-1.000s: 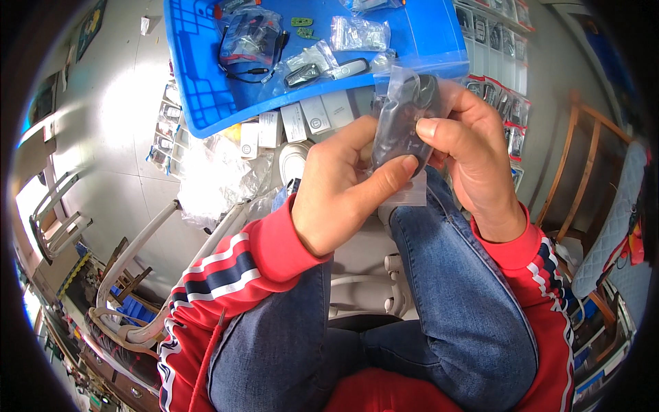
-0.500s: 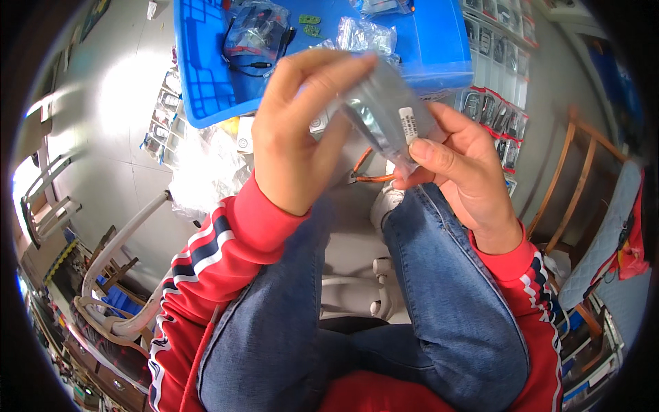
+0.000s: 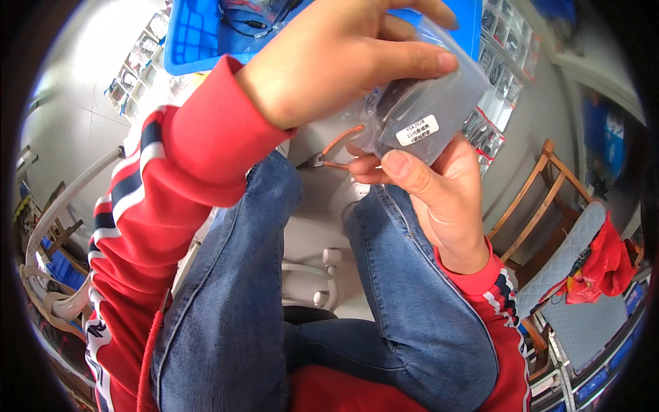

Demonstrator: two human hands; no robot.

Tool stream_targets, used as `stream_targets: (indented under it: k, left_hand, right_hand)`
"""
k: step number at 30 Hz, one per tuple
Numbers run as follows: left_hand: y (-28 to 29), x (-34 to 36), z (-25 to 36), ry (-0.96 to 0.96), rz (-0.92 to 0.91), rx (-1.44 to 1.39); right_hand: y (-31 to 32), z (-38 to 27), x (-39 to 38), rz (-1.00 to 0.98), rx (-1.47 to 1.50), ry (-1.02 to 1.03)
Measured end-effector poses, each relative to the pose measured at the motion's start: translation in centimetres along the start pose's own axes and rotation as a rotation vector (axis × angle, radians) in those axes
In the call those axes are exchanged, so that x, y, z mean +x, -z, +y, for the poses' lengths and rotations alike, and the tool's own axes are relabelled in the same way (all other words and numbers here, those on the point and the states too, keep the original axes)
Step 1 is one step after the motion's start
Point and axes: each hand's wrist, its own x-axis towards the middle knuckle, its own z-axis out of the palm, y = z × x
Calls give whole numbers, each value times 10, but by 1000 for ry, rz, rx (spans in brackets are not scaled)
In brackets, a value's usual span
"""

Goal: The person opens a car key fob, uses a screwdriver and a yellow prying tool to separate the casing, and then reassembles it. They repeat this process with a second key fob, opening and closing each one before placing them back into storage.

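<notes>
A clear plastic zip bag (image 3: pixel 460 89) with a white printed label (image 3: pixel 417 130) is held up in front of me, tilted. A dark object (image 3: pixel 397 96) shows through its side; what it is cannot be made out. My right hand (image 3: pixel 443 196) pinches the bag's lower edge between thumb and fingers. Across its upper part lies my left hand (image 3: pixel 343 58), thumb pressed on the plastic, with some fingers hidden behind the bag or cut by the frame's top. Orange-handled pliers (image 3: pixel 335 145) show beyond my knees, close to my right fingertips and partly hidden by them.
Behind the bag stands a blue plastic crate (image 3: pixel 195 51) with a black cable (image 3: pixel 244 29) and bagged parts in it. Trays of bagged items (image 3: pixel 141 58) lie on both sides. A wooden chair frame (image 3: pixel 539 185) and a padded chair (image 3: pixel 583 288) are at the right.
My left hand has moved up and right, its thumb now lying on the bag. The bag has turned so its label faces me more squarely. The view has shifted, placing the crate higher.
</notes>
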Motion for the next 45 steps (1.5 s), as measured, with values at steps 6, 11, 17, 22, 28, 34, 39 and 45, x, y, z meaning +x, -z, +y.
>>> stream_targets:
  k: [6, 11, 17, 22, 28, 34, 39, 45]
  left_hand:
    - [2, 4, -2, 7, -87, 88]
    - [5, 2, -3, 13, -100, 116]
    - [4, 0, -6, -29, -85, 218]
    - [7, 2, -2, 34, -119, 127]
    - [4, 3, -8, -46, -133, 236]
    - [4, 2, -3, -5, -137, 266]
    - [-5, -5, -2, -73, -53, 462]
    - [-4, -8, 1, -68, -62, 484]
  right_hand:
    - [-6, 3, 2, -42, -60, -41]
    - [-10, 7, 4, -18, -67, -47]
    - [-12, 7, 4, -17, -64, -54]
    - [-10, 8, 3, -29, -74, -59]
    - [-9, 10, 2, -27, -68, -83]
    - [-8, 12, 2, -38, -66, -76]
    - [-8, 13, 2, -46, -42, -78]
    - [-11, 13, 1, -29, -20, -91]
